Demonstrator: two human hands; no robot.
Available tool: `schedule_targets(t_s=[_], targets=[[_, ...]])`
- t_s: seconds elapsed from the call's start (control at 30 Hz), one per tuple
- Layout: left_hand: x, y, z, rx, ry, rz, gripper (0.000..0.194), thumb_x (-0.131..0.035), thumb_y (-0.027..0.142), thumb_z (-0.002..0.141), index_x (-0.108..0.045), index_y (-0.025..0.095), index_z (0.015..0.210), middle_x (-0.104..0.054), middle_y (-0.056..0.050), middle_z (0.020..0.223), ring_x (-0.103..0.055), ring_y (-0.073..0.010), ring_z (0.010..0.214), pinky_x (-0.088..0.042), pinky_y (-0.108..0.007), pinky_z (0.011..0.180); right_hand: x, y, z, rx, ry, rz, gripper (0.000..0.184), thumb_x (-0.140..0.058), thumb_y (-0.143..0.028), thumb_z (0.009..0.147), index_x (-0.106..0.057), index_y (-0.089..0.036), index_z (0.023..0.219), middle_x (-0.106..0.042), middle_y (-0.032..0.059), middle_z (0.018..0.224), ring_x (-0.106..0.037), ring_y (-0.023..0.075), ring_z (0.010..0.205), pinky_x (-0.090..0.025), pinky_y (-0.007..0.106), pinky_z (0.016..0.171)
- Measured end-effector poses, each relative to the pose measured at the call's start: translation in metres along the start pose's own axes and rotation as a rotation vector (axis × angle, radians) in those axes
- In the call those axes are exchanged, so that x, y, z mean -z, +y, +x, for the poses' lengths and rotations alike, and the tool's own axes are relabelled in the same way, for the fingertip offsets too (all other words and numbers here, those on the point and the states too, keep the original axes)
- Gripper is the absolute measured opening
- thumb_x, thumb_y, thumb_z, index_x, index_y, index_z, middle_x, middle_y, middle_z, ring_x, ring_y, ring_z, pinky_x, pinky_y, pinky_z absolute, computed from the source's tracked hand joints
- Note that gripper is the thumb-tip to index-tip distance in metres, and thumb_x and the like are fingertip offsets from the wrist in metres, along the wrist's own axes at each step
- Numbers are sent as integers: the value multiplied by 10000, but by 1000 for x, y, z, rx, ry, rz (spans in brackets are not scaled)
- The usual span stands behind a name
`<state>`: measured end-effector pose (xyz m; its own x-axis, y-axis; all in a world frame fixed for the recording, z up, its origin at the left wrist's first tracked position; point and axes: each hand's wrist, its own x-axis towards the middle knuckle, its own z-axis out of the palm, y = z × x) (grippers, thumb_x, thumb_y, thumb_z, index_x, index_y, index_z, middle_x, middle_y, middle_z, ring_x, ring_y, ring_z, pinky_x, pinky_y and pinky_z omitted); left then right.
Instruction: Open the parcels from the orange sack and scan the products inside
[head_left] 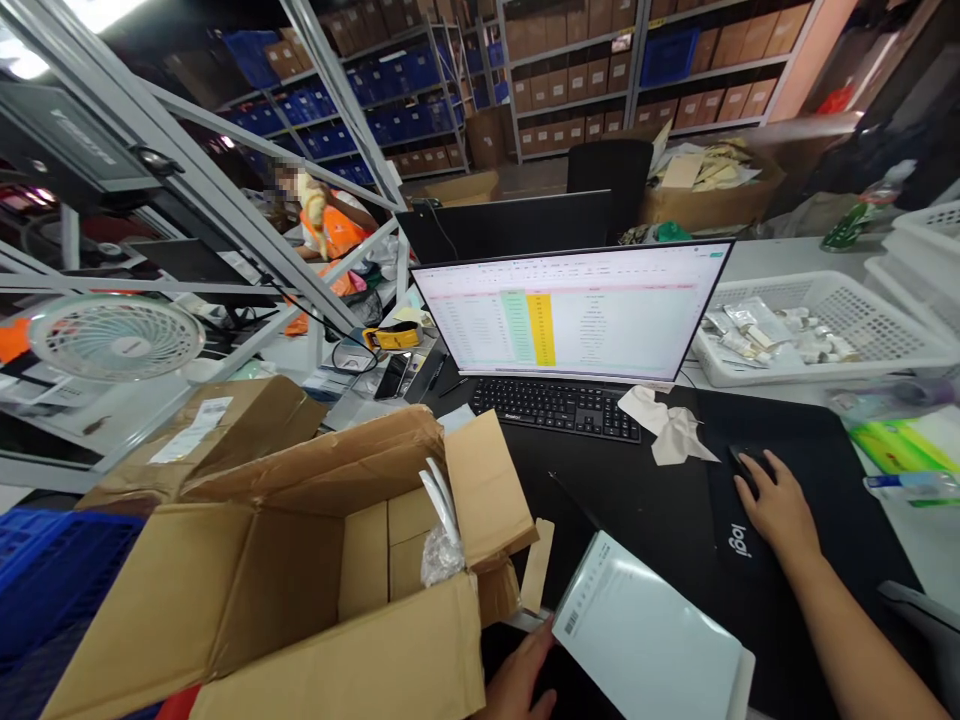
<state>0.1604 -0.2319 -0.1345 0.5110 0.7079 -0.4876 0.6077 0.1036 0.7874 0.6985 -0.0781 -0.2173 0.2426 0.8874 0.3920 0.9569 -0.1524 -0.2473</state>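
As a lit monitor (570, 315) shows a spreadsheet with green and yellow columns, a person's right hand (784, 515) holds a mouse (737, 456) under loosely curved fingers on a black mouse pad (817, 440). The left hand (521, 680) lies at the near-left corner of a pale packet (652, 630), its fingers slightly apart; whether they grip it cannot be told. The packet rests on the worktop (795, 252), between the mouse pad and an open cardboard box (360, 660) with clear wrap (442, 557) inside. Behind it are a keyboard (555, 408) and crumpled paper (671, 425). Careful handling would call for small, light mouse strokes with the wrist supported, the eyes checking the row on the screen, and the left fingers steadying the packet's edge without covering its barcode (571, 622).
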Motion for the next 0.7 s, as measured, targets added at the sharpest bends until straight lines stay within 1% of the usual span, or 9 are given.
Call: schedule_targets(t_s=[0.13,0.27,0.37,0.53,0.7], targets=[[2,2,1,-25,-5,1,981,-577,21,715,-310,316,1611,-267,-34,1687,-256,-293,1558,-194,-501,1286,5,-5,1,9,2,-30,492,-436,-444,994,-591,-207,1397,-394,176,1562,-486,361,1373,-491,526,1087],[0,-4,3,-45,15,-4,972,-585,22,716,-328,323,1604,-290,-29,1679,-302,-297,1541,-202,-510,1282,10,-10,2,12,3,-42,487,-429,-438,994,-593,-204,1388,-402,181,1541,-494,348,1360,-504,504,1068],[-2,-9,4,-33,18,6,931,-588,32,734,-359,308,1593,-287,-37,1679,-311,-296,1538,-199,-509,1283,12,-10,2,6,-5,-37,486,-437,-426,984,-583,-218,1398,-409,175,1527,-493,344,1354,-504,503,1061],[-2,-10,2,-20,7,10,882,-588,49,767,-384,317,1581,-280,-33,1680,-285,-278,1549,-199,-495,1287,10,-9,2,-7,-15,-33,494,-453,-420,966,-578,-236,1407,-401,161,1526,-495,344,1343,-502,505,1058],[-2,-10,2,-23,21,-4,865,-613,65,766,-414,333,1564,-301,-31,1674,-283,-280,1549,-201,-498,1285,8,-7,2,-14,-16,-19,496,-456,-421,967,-587,-221,1402,-392,171,1535,-489,355,1349,-502,519,1065]])
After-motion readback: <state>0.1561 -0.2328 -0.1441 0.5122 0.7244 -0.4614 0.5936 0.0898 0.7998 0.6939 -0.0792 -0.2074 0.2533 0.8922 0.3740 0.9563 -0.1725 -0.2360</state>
